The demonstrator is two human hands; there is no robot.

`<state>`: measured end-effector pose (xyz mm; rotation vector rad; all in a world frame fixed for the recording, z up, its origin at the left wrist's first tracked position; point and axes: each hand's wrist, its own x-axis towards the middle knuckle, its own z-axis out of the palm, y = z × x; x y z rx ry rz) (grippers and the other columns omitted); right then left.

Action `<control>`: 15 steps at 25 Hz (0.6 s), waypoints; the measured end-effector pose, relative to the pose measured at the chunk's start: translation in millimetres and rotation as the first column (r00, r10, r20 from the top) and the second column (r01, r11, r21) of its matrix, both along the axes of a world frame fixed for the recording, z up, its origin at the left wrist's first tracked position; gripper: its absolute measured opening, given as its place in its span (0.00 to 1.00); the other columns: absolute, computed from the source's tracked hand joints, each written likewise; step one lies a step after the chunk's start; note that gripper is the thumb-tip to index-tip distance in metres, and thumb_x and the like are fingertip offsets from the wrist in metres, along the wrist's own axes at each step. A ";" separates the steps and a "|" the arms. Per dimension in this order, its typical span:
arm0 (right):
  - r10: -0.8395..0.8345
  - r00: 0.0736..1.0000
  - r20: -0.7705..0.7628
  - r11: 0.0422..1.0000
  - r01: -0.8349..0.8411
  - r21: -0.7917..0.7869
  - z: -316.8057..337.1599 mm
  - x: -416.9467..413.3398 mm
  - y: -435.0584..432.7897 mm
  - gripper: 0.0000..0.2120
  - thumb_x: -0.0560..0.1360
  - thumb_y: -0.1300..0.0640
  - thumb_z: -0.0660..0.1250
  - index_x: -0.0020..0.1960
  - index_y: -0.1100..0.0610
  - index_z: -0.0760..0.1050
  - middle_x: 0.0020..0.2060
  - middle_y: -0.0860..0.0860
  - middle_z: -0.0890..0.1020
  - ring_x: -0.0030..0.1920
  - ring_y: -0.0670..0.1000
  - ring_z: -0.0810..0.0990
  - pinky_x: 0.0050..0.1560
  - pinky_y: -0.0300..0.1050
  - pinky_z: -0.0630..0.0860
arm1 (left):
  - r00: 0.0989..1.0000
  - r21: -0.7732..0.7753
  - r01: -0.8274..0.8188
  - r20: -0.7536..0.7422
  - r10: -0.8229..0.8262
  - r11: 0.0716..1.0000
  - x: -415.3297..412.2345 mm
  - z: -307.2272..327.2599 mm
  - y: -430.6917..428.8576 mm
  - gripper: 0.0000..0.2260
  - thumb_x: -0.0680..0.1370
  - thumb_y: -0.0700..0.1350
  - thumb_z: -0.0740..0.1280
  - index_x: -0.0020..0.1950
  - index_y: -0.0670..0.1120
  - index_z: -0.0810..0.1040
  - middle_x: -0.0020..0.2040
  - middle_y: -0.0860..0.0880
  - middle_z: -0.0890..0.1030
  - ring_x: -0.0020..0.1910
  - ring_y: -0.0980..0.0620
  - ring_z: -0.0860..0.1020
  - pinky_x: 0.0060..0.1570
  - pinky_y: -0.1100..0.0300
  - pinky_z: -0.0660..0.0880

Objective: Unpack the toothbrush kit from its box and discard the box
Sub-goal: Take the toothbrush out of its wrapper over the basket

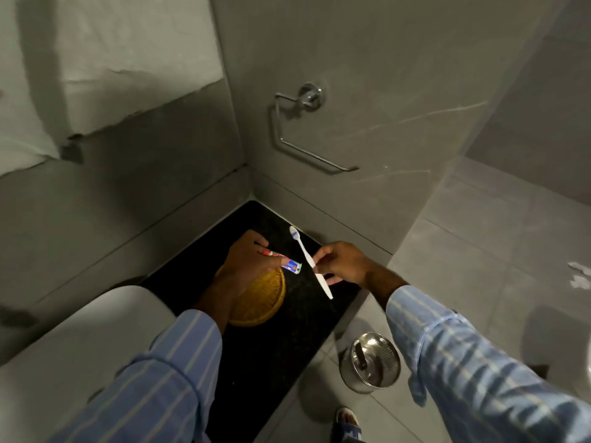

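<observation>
My right hand (pixel 343 262) pinches a white toothbrush (pixel 305 252) by the middle of its handle, bristle head pointing up and away, over the black countertop (pixel 287 340). My left hand (pixel 248 255) holds a small red, blue and white toothpaste tube (pixel 286 262) just left of the brush, above a round woven yellow basket (pixel 265 298). No box shows in this view.
A steel pedal bin (pixel 371 362) with a shut lid stands on the grey tiled floor below the counter's right edge. A chrome holder (pixel 303 129) hangs on the wall. A white basin rim (pixel 96 330) lies at the left. A sandalled foot (pixel 347 420) is at the bottom.
</observation>
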<state>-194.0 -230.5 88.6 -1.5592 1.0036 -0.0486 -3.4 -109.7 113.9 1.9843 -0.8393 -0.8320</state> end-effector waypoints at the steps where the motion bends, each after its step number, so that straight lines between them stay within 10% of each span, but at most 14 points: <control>1: -0.016 1.000 -0.002 1.000 0.016 0.012 0.6 11.0 1.2 0.10 0.73 0.70 0.69 0.55 0.67 0.79 0.48 0.64 0.82 0.50 0.59 0.83 0.54 0.58 0.82 | 0.993 0.067 0.026 0.113 -0.033 0.997 13.7 0.2 5.6 0.20 0.62 0.43 0.82 0.46 0.45 0.76 0.39 0.49 0.81 0.36 0.53 0.80 0.35 0.66 0.72; 7: 0.072 0.994 -0.078 0.988 -0.082 -0.129 -20.5 86.9 -7.2 0.11 0.71 0.64 0.75 0.53 0.65 0.83 0.43 0.61 0.85 0.38 0.51 0.83 0.43 0.44 0.82 | 0.977 0.167 0.011 0.210 -0.046 0.986 79.8 -28.5 22.0 0.10 0.70 0.44 0.76 0.49 0.45 0.81 0.49 0.47 0.83 0.49 0.50 0.81 0.42 0.66 0.74; 15: 0.364 0.900 -0.241 0.922 -0.385 -0.045 -85.1 204.3 -27.4 0.11 0.72 0.62 0.74 0.54 0.64 0.83 0.51 0.61 0.86 0.51 0.58 0.86 0.57 0.55 0.82 | 0.983 0.339 -0.075 0.184 0.012 0.938 137.2 -95.9 14.3 0.08 0.68 0.43 0.78 0.44 0.45 0.84 0.48 0.44 0.84 0.49 0.48 0.82 0.48 0.61 0.74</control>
